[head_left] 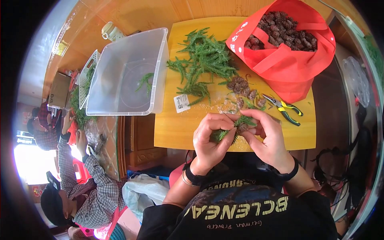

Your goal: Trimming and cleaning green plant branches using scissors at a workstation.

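Observation:
Near the front edge of the yellow table, my left hand (214,136) pinches a small green artificial pine sprig (221,135) between thumb and fingers. From the other side my right hand (267,138) has its thumb and fingers closed on a small brown pine cone (242,128) set against the sprig. My fingers partly hide both pieces, so how they are joined cannot be seen. Just beyond my hands lie several loose pine cones (238,85). A pair of pliers (285,110) with yellow and black handles rests to the right.
A heap of green sprigs (208,56) covers the table's far middle, beside a white label (182,103). The red bag (280,72) full of pine cones stands far right. To the left is a clear plastic bin (128,84) with one sprig inside. A co-worker (96,192) sits further left.

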